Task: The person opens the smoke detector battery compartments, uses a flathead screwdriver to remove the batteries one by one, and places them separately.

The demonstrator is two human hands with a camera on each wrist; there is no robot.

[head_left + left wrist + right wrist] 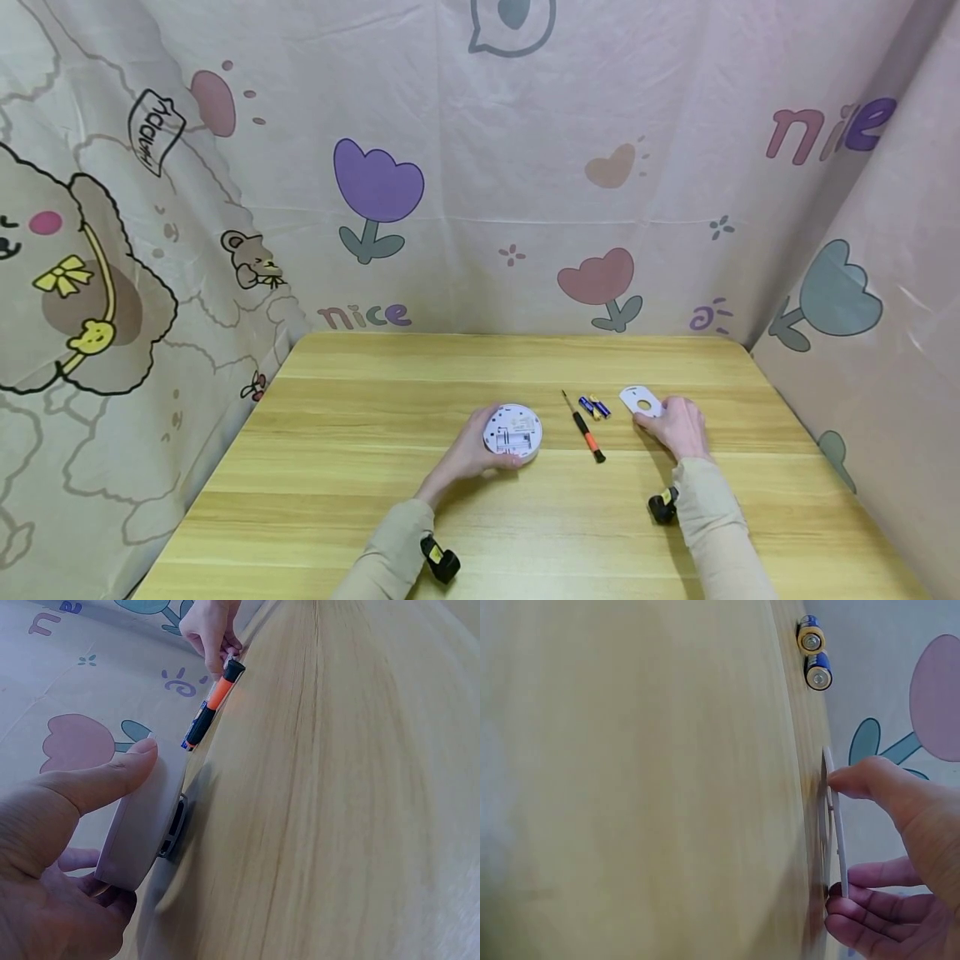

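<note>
My left hand point(477, 448) grips a round white smoke detector point(527, 422) by its rim, thumb on the near side. Its back faces up, showing a battery compartment with no batteries in it. In the left wrist view, a dark slotted part sticks out from the underside of the detector point(142, 817), close to the table. My right hand point(677, 427) pinches a thin white mounting plate point(634, 395) with a round hole. The right wrist view shows the plate point(837, 817) edge-on between thumb and fingers, just over the tabletop; whether it touches is unclear.
Between the hands lies a screwdriver point(587, 435) with an orange and black handle, its tip pointing away. Blue and gold batteries point(595, 407) lie beside it, near the plate. The wooden table point(360, 392) ends at a printed curtain point(480, 167) behind and at both sides.
</note>
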